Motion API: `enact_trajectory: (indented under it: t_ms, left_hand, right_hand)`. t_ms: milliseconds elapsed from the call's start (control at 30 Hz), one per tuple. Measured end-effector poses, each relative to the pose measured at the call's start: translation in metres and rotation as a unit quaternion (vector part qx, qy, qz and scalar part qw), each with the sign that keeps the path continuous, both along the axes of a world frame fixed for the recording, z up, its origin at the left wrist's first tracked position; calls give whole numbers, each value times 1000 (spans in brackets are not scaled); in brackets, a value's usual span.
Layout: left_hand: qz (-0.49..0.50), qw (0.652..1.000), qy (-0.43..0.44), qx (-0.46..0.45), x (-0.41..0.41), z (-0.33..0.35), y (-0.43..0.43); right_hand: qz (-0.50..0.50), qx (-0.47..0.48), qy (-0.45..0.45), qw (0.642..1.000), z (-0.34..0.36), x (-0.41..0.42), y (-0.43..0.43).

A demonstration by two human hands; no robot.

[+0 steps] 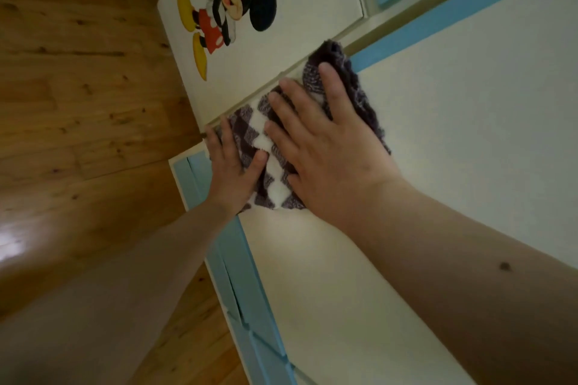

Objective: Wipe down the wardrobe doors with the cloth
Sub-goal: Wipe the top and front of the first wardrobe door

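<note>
I count 2 hands, 1 cloth, 1 mouse sticker [225,9] at the upper left. My left hand [231,172] and right hand [328,150] press flat, fingers straight, on the cloth [266,141] at frame centre against the cream door [438,103]. The cloth's long axis runs lower left to upper right; it is fluffy, grey-and-white checked

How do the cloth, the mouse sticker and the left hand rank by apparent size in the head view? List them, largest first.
1. Cloth, though partly covered.
2. Mouse sticker, cut off by the frame's top.
3. Left hand.
</note>
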State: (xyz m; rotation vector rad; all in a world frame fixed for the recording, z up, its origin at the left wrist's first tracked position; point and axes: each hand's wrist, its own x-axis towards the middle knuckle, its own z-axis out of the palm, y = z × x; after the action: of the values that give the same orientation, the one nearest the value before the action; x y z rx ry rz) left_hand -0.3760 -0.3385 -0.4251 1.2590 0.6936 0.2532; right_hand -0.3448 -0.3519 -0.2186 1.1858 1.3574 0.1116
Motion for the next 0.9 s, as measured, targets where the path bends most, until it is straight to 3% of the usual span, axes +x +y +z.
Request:
enact_trajectory:
  t_ms: [267,900]
  left_hand:
    - [-19,999,-3,-31,-17,-6,-34]
    - [-124,986,47,-102,-109,17,-236]
  right_hand:
    - [-10,-34,12,999,-7,-14,-31]
    - [-85,-132,60,986,8,-82,-198]
